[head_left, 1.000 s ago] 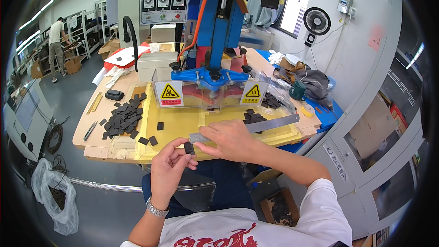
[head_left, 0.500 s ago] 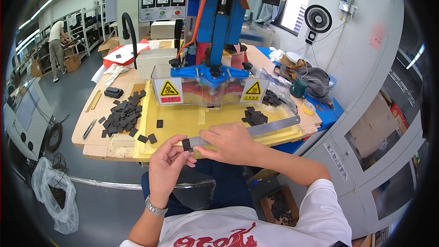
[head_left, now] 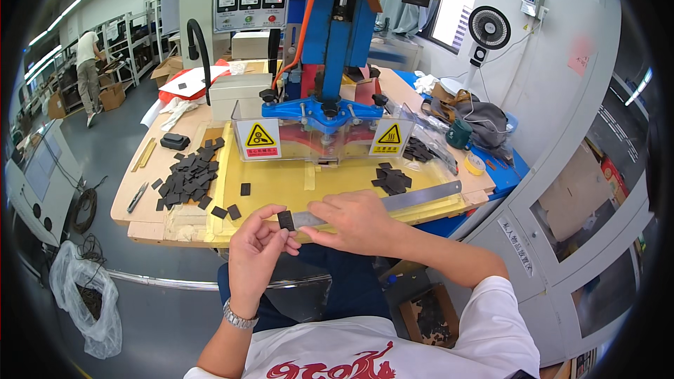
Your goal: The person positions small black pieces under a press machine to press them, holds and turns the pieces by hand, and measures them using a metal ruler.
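Note:
Between the thumb and fingers of my left hand (head_left: 261,242) is a small black rectangular piece (head_left: 286,220). My right hand (head_left: 354,221) grips a long steel ruler (head_left: 421,195) near its left end, which meets the black piece. The ruler slants up to the right over the yellow work surface (head_left: 281,181). A heap of similar black pieces (head_left: 188,177) lies to the left, with a few loose ones (head_left: 233,212) closer to my left hand. A smaller pile of black pieces (head_left: 391,180) sits beyond the ruler.
A blue press (head_left: 328,116) with a clear guard and warning signs stands behind the work surface. On the left of the table are a utility knife (head_left: 137,198) and a black case (head_left: 175,142). A tape roll (head_left: 474,163) and green cup (head_left: 460,134) stand at right.
The black piece has turned slightly in my left fingers and shows more of its face beside the ruler's end. My hands stay nearly in place. A distant person has shifted a foot.

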Demonstrator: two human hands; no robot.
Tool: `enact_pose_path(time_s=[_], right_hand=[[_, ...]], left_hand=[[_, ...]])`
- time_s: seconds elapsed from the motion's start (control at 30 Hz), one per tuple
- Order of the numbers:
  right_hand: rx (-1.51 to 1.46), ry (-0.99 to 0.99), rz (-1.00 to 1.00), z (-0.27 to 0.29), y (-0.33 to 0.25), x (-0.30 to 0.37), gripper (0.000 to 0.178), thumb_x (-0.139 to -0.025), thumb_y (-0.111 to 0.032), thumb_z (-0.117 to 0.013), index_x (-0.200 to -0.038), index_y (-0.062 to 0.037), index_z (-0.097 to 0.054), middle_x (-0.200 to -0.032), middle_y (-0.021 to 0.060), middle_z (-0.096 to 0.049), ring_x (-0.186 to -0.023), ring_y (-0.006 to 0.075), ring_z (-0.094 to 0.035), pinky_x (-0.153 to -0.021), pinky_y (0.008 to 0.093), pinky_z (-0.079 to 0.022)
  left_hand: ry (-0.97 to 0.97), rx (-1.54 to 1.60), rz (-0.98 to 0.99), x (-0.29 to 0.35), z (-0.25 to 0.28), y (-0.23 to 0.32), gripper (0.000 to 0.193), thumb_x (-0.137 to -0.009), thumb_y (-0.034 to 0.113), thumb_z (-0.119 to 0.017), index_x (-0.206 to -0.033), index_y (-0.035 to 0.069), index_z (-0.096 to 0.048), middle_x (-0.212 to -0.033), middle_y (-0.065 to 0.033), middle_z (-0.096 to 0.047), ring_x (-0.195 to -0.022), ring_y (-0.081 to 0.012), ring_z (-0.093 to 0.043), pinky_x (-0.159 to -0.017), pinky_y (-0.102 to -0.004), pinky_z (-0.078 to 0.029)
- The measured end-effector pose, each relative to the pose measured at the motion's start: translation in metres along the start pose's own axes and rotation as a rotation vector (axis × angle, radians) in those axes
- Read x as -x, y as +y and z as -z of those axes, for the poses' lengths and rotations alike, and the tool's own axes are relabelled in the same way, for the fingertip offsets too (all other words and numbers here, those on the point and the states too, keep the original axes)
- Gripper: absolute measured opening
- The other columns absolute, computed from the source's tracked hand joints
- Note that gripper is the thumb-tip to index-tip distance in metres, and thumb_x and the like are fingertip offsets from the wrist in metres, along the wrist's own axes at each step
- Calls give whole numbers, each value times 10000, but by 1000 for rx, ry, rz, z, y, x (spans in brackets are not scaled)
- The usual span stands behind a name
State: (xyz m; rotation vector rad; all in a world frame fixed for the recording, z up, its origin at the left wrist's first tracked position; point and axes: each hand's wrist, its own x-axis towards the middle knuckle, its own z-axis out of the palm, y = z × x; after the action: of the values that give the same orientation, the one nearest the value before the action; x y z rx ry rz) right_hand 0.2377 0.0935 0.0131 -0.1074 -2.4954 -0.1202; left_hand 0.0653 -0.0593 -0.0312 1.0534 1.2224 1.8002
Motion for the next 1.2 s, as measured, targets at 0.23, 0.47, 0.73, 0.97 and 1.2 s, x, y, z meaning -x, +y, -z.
enact_pose_path(time_s=[0.23,0.47,0.73,0.97,1.2], right_hand=[[2,15,-56,9,3,3,310,-880,-347,-882,-989,-78,-774,-821,59,-757,-703,238,-745,-595,358,-572],[14,14,-64,14,3,4,312,-873,-346,-889,-981,-77,-773,-812,59,-758,-699,233,-745,-590,354,-570],[3,16,-51,13,2,5,311,-876,-339,-885,-990,-74,-768,-792,58,-743,-688,232,-737,-585,351,-564],[2,27,-57,10,-1,1,309,-887,-363,-872,-974,-89,-760,-766,52,-719,-667,236,-720,-571,360,-553],[36,19,-55,7,-2,-6,306,-919,-381,-840,-949,-94,-739,-725,57,-660,-645,251,-694,-570,380,-539]], left_hand=[[39,-143,23,-3,7,6,308,-1035,-39,-659,-1343,-39,-660,-827,-47,-711,-701,-100,-679,-616,-232,-540],[-50,-259,31,-7,21,-3,103,-1042,-2,-701,-1138,-36,-683,-854,-53,-742,-721,-99,-708,-656,-226,-560],[-37,-301,40,-10,20,11,81,-1024,24,-724,-1049,-53,-732,-857,-64,-756,-765,-116,-758,-677,-222,-567],[-64,-178,35,-12,17,6,142,-1032,24,-712,-1128,-63,-769,-860,-57,-764,-743,-106,-739,-666,-233,-552],[-19,-332,-34,-6,5,13,314,-1047,-24,-649,-1356,-36,-704,-809,-12,-670,-692,-82,-635,-641,-247,-501]])
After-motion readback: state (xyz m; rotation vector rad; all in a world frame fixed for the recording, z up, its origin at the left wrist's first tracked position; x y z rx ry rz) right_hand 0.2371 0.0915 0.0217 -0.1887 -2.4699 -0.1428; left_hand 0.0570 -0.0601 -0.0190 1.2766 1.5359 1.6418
